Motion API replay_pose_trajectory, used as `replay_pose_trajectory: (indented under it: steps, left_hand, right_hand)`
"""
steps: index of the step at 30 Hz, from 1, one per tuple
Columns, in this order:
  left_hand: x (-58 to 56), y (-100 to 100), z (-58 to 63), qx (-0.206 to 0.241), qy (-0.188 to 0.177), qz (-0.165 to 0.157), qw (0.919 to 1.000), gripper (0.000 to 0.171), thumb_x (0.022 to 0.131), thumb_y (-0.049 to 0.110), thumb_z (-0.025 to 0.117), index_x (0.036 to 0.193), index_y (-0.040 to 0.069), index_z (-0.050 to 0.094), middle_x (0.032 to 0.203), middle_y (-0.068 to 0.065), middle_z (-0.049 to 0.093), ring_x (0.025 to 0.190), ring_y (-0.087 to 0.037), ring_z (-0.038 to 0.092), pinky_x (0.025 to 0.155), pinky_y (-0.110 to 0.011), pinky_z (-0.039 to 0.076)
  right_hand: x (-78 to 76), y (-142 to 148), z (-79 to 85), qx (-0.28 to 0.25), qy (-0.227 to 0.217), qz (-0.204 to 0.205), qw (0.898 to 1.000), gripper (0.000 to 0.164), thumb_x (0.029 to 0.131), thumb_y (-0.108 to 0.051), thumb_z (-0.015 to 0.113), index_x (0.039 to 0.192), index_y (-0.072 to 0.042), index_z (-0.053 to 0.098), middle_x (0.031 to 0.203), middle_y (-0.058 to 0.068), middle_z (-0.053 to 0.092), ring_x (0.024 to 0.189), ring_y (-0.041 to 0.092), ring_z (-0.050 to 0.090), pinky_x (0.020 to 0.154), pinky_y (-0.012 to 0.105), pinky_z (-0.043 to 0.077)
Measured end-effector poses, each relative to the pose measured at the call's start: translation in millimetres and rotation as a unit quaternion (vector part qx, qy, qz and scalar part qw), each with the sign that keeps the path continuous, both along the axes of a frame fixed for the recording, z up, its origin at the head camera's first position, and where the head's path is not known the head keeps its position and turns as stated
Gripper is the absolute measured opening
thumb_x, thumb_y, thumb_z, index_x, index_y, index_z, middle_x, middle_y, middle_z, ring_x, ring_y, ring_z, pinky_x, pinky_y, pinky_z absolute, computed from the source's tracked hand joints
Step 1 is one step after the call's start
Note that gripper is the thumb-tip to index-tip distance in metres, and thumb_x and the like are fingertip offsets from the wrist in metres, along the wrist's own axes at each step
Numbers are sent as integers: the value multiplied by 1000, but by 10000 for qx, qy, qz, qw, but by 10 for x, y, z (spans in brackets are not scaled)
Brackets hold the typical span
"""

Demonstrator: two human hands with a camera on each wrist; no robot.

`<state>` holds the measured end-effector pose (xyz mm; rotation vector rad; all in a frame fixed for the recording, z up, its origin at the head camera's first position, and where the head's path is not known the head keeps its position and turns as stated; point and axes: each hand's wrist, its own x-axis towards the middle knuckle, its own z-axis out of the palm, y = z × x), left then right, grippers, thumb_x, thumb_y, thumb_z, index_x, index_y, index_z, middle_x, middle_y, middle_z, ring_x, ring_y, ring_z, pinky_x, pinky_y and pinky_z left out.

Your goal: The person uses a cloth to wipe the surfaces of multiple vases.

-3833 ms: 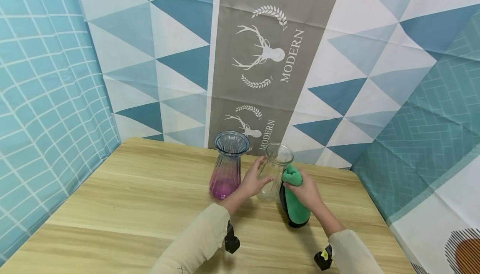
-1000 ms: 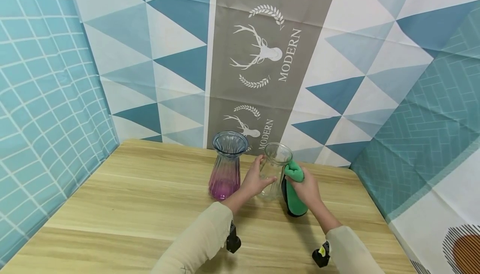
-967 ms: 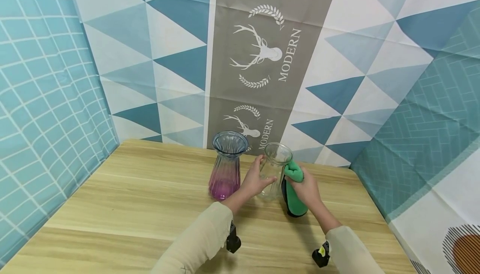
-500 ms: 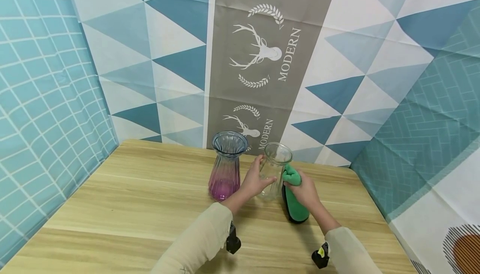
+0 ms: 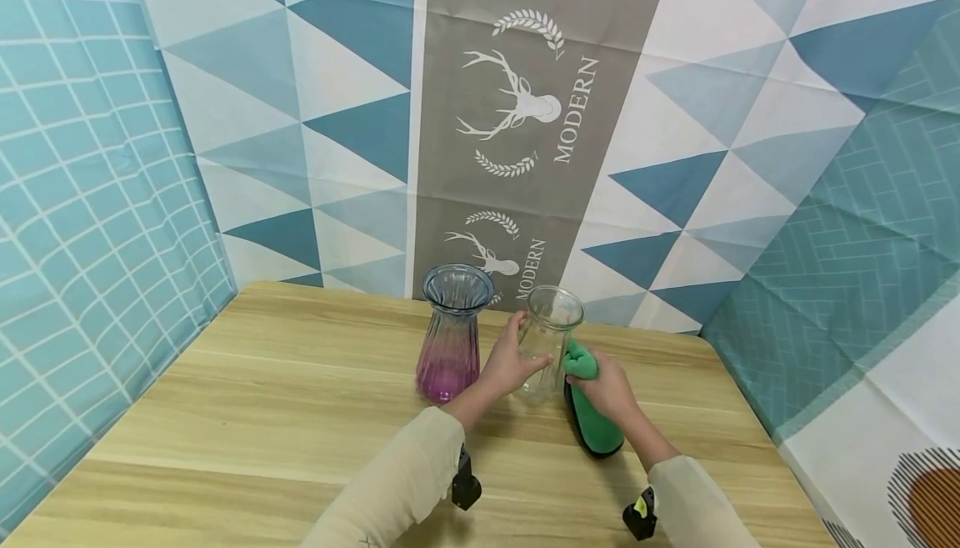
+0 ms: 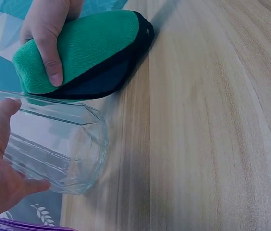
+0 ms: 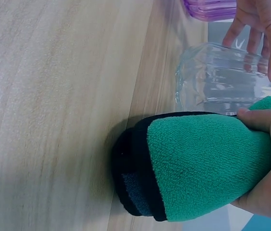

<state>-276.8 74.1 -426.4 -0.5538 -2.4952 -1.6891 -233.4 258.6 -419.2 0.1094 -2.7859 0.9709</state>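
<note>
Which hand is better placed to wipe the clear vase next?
Right. The right hand already grips the green cloth against the clear vase; the left hand steadies that vase.

In the left wrist view the clear vase [image 6: 54, 149] loses its neck past the left edge, and the purple vase [image 6: 25, 225] shows only a sliver at the bottom. The green cloth [image 7: 207, 163] hides the right hand's [image 7: 265, 159] palm.

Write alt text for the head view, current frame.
A left hand holds a clear glass vase upright on a wooden table while the right hand presses a green cloth against its side. A purple-tinted vase stands just left; patterned blue backdrops surround the table.
</note>
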Motion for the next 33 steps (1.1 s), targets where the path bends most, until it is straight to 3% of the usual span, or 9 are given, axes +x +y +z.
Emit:
replay_pose_trajectory:
  steps: [9,17,23,33]
  left_hand:
    - [8,6,14,-12,68,-87,9999,83,79,25,75,143,7,26,140,-19,40,130,-33,41,105,-47,39]
    - [-5,0,9,-58,148,-62,9999,83,79,26,74,143,5,26,139,-19,41,129,-33,42,105,-47,40]
    - [-6,-20,-1,-104,122,-13,9999,84,77,26,75,143,6,27,138,-19,43,127,-33,44,105,-47,40]
    - [-2,-29,14,3,74,-75,9999,81,77,24,75,142,9,28,137,-19,43,127,-33,44,104,-46,41]
  right_hand:
    - [16,61,38,114,-169,-58,9998,52,84,-15,68,131,-2,50,124,23,58,112,41,55,88,54,48]
    - [-13,66,202,-285,4,-174,9994,55,88,-19,65,137,-5,44,132,23,52,118,41,52,90,55,48]
    - [-46,46,232,-528,171,-165,9983,60,87,-17,66,140,-9,41,139,21,47,126,40,46,96,54,45]
    - [-42,7,193,-226,351,-137,9990,52,85,-17,68,132,-5,50,125,23,58,114,41,54,90,56,47]
